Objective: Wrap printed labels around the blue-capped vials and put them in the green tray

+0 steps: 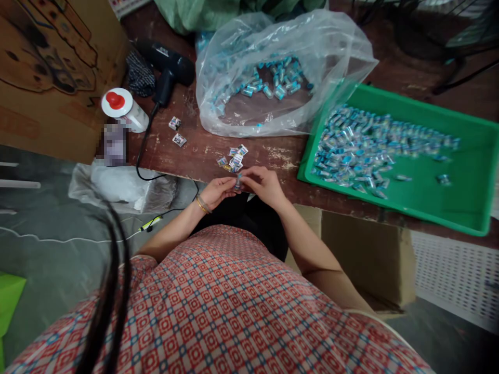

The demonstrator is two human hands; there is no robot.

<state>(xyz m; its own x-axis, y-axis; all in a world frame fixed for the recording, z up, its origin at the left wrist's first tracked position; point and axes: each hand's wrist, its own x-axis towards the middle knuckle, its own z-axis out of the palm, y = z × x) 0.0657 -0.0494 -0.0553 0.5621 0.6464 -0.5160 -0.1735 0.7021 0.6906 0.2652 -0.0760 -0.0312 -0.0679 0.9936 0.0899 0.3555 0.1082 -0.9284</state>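
Your left hand [218, 194] and right hand [265, 186] pinch a small, clear, blue-ended cylinder [238, 181] between them, beside the worn red-brown wooden tabletop's [278, 165] near edge, so slackening fingertips could drop it into your black-clad lap [268, 224] below.

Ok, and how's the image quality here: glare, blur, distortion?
Head view: pale glare on the clear plastic bag; dark hair strands smeared; the small blue-and-clear piece between left hand and right hand lacks detail; a pixelated patch beside the red-topped white canister; apparent wide-angle skew toward the edges.
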